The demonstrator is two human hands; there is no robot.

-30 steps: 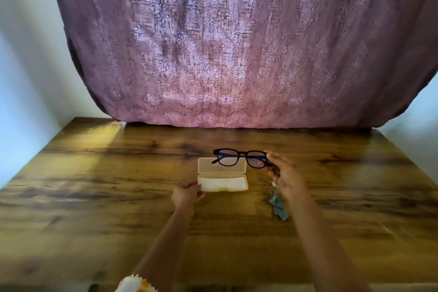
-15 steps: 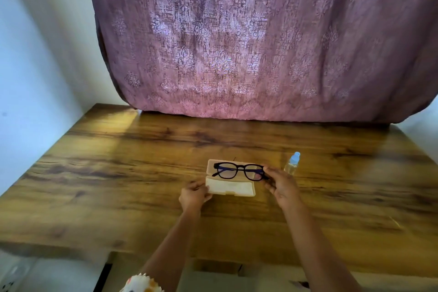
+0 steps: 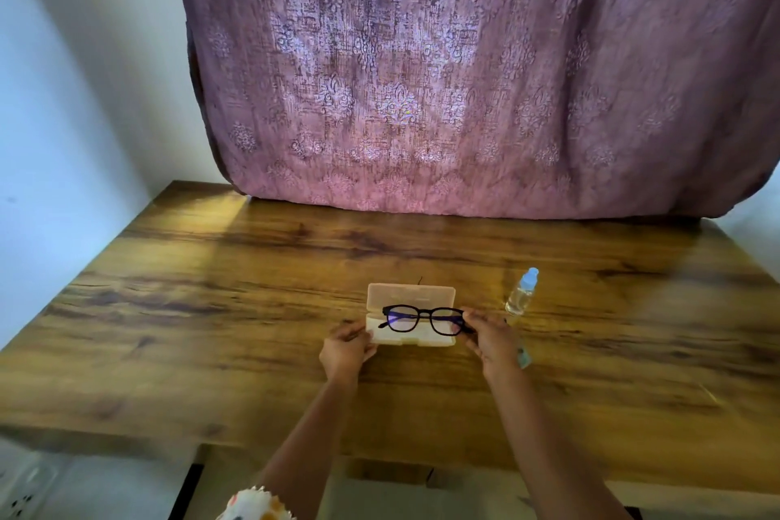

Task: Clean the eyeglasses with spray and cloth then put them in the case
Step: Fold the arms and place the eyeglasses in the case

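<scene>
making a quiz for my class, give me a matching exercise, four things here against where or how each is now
1 eyeglasses
2 case
3 spray bottle
4 cloth

a open, left hand holds its end
b teal, mostly hidden by the right hand
c stands right of the case
d right hand pinches them over the case

Pairs: 1-d, 2-a, 3-c, 4-b

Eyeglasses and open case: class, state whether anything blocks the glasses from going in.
Nothing visible does. The right hand holds the eyeglasses over the open case, lid back; the left hand holds the case's left end.
</scene>
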